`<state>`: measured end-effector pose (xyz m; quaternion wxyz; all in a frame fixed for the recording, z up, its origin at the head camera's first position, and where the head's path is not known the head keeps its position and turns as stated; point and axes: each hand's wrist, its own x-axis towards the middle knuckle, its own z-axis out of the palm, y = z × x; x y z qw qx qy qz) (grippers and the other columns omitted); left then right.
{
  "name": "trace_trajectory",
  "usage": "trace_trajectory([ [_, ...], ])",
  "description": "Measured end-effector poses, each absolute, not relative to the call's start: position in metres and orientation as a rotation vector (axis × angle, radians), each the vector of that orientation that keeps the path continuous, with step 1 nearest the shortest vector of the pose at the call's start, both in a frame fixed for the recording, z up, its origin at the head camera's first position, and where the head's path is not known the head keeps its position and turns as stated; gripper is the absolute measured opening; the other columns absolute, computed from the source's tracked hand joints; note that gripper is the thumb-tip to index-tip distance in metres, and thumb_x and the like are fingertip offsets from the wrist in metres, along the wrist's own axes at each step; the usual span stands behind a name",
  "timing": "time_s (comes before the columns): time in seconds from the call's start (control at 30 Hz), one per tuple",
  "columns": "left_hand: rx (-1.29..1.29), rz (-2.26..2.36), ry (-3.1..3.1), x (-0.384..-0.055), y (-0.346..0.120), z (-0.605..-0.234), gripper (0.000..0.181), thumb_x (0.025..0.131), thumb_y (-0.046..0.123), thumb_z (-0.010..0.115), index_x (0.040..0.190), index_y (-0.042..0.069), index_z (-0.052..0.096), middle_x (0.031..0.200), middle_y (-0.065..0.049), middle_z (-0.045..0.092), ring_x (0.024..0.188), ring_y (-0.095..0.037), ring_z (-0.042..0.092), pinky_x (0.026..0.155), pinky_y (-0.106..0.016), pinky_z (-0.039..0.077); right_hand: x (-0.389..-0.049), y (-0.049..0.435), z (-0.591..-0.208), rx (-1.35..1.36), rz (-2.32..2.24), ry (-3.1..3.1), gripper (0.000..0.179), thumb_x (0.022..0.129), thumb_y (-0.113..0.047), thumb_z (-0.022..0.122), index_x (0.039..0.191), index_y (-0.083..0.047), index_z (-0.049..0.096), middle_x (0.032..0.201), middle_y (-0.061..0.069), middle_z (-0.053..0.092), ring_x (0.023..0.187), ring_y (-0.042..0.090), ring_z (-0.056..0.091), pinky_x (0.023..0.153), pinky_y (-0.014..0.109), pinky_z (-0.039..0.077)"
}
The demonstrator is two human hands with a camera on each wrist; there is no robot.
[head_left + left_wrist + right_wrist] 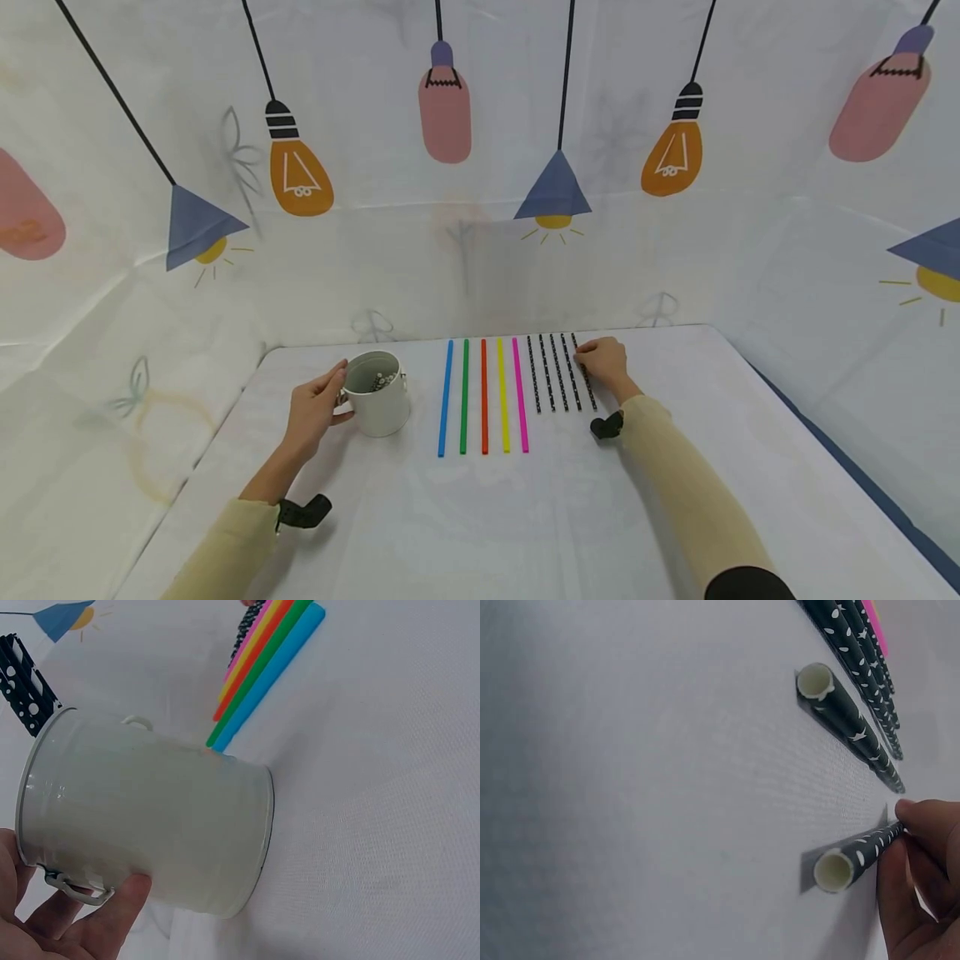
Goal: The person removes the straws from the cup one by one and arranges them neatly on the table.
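My left hand [318, 408] grips a pale grey-white metal pail [382, 410] at its side, thumb up at the rim. In the left wrist view a fingertip presses the pail's wall beside its small loop handle [79, 891]. Black straws with white spots [26, 684] stick out past the rim. On the right, my right hand [603, 362] pinches the far end of a black paper straw with white marks [859, 859], the rightmost of a row. Its open near end faces the right wrist camera, close over the white table. Beside it lies another black patterned straw [847, 724].
Blue [446, 400], green [464, 400], orange-red [483, 400], yellow [503, 400] and pink straws [521, 400] lie side by side between pail and black straws. A white cloth [495, 267] printed with lamps hangs behind the table [480, 525].
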<state>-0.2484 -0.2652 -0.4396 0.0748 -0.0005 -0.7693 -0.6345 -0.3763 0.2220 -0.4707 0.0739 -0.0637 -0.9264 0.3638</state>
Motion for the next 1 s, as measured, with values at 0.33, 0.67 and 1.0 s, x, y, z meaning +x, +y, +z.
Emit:
trace_trajectory([
  [0.33,-0.008,-1.884,-2.297,-0.2485,-0.2646,-0.4424,0.062,0.099,0.046,0.049,0.146,0.007,0.043,0.149,-0.011,0.039,0.120,-0.038,0.049,0.073,-0.036,0.057,-0.3755,0.2222,-0.4701,-0.190,1.065,-2.787,0.025,0.089,-0.018,0.069,0.104,0.001,0.074,0.101,0.018,0.071,0.089,0.029,0.065,0.074,0.039,0.054],
  [0.67,0.007,-1.887,-2.303,-0.2465,-0.2643,-0.4448,0.060,0.100,0.046,0.049,0.146,0.008,0.043,0.148,-0.012,0.040,0.118,-0.038,0.051,0.072,-0.036,0.057,-0.3752,0.2234,-0.4761,-0.190,1.079,-2.778,0.025,0.089,-0.019,0.069,0.104,0.002,0.074,0.098,0.017,0.071,0.081,0.026,0.065,0.070,0.037,0.054],
  [1.0,0.010,-1.875,-2.302,-0.2472,-0.2656,-0.4423,0.060,0.099,0.048,0.049,0.146,0.010,0.044,0.147,-0.011,0.043,0.107,-0.025,0.055,0.073,-0.035,0.057,-0.3725,0.2197,-0.4735,-0.245,1.247,-2.624,0.029,0.091,-0.021,0.068,0.110,0.001,0.071,0.104,0.018,0.070,0.088,0.029,0.065,0.074,0.038,0.054],
])
